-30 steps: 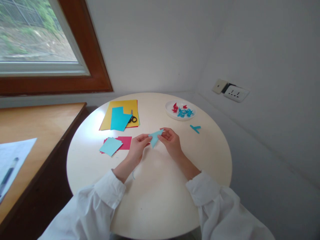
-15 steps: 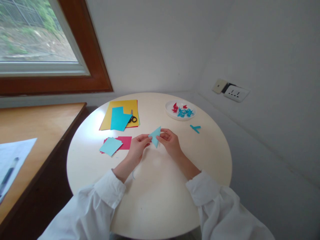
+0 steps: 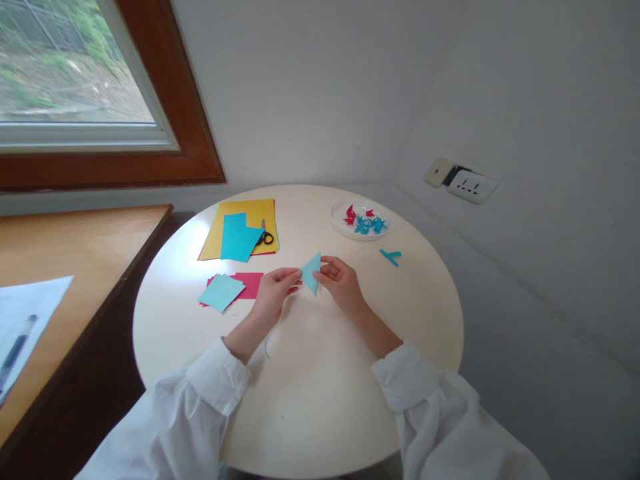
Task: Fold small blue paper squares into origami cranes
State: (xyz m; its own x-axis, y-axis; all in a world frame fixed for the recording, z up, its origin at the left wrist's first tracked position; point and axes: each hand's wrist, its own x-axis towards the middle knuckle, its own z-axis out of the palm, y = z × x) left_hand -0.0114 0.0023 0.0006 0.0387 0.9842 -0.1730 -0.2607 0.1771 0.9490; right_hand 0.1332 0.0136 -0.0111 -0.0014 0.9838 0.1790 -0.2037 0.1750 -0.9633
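Note:
A light blue piece of paper (image 3: 312, 272), folded into a triangle, is held above the middle of the round table (image 3: 320, 400). My left hand (image 3: 274, 291) pinches its left corner between thumb and fingertips. On the other side, my right hand (image 3: 342, 283) grips the right edge, thumb in front and fingers behind. Left of my left hand lie light blue paper squares (image 3: 222, 293), on top of dark pink paper (image 3: 250, 285).
Scissors (image 3: 268, 237) and a blue sheet (image 3: 234, 239) rest on yellow sheets (image 3: 260, 208) at the back left. A white plate (image 3: 337, 224) with small red and blue folded pieces stands at the back right, blue strips (image 3: 391, 257) before it. A wooden desk (image 3: 100, 240) adjoins left.
The paper triangle has turned slightly between my hands, and its left corner now sits closer to my left fingertips. Otherwise my hands stay almost where they were.

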